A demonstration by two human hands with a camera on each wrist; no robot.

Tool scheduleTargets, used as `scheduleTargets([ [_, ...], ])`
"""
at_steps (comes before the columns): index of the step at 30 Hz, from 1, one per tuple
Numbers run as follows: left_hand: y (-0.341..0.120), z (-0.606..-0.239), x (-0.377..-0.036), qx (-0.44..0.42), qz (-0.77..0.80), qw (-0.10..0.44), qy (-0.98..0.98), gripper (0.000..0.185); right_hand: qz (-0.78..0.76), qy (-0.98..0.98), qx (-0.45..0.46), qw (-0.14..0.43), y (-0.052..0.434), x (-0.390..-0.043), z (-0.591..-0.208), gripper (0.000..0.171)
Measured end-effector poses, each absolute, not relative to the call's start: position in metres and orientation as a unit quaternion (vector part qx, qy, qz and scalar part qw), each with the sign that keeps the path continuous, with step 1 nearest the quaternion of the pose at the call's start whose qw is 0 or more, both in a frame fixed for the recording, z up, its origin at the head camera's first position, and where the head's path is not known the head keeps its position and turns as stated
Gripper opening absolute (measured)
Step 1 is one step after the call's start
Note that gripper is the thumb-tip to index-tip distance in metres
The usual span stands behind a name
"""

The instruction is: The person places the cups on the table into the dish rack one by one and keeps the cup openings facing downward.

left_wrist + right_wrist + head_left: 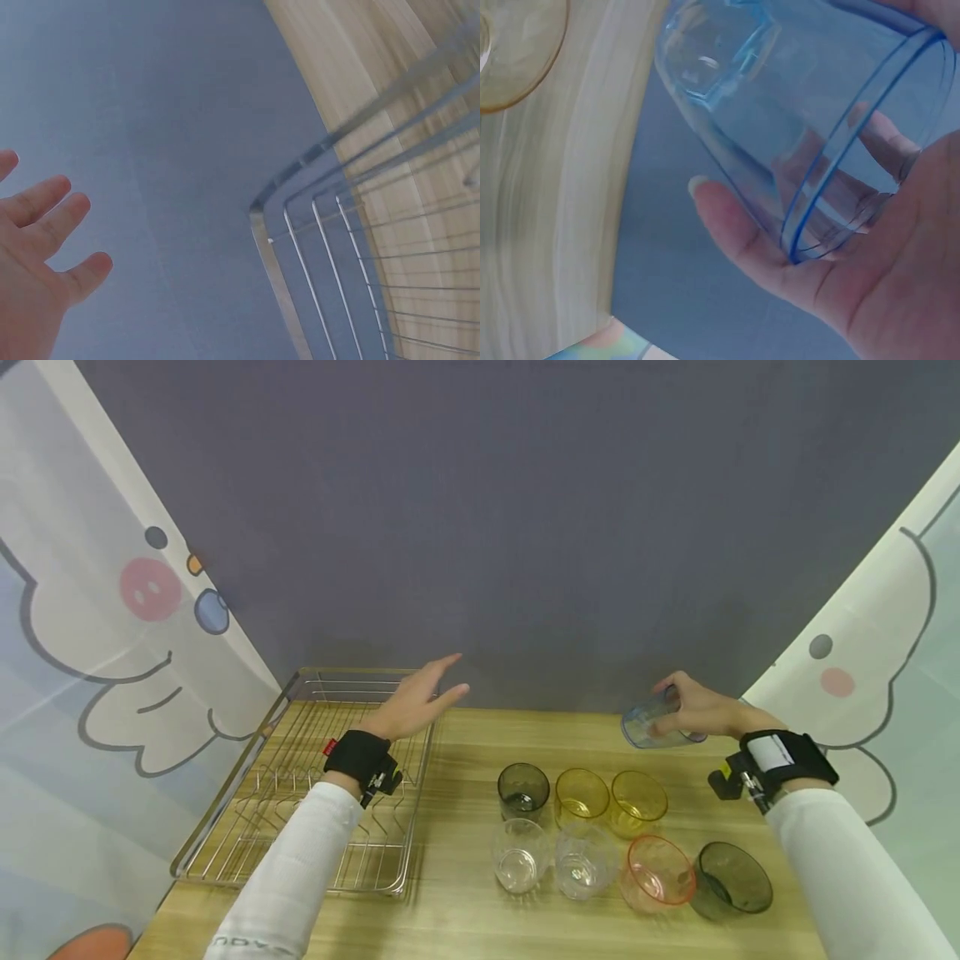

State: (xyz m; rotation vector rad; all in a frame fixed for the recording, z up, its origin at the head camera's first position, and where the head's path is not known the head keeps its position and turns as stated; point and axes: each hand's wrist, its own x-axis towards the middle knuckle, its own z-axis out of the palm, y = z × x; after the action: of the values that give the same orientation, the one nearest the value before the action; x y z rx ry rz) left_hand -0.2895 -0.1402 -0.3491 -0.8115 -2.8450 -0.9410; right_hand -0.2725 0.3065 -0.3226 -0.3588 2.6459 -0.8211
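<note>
Partly hidden blue cup [651,727], right hand [697,710] gripping

A wire rack [225,827] sits at the left of the wooden table [457,918]. To its right stand seven cups in two rows: a grey cup [522,789] and two yellow cups [581,795] [638,799] behind, two clear cups [519,855] [583,860], a pink cup [658,872] and a dark cup [731,879] in front. A grey wall [525,510] rises behind, cartoon curtains [97,610] at both sides.
</note>
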Motion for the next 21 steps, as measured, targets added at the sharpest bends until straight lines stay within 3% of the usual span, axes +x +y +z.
scheduleTargets([
  [21,-0.109,-0.333,-0.289,-0.299,-0.292,0.045,-0.907,0.094,-0.315,0.926,-0.135,0.16,0.279,-0.275,-0.306,0.082],
])
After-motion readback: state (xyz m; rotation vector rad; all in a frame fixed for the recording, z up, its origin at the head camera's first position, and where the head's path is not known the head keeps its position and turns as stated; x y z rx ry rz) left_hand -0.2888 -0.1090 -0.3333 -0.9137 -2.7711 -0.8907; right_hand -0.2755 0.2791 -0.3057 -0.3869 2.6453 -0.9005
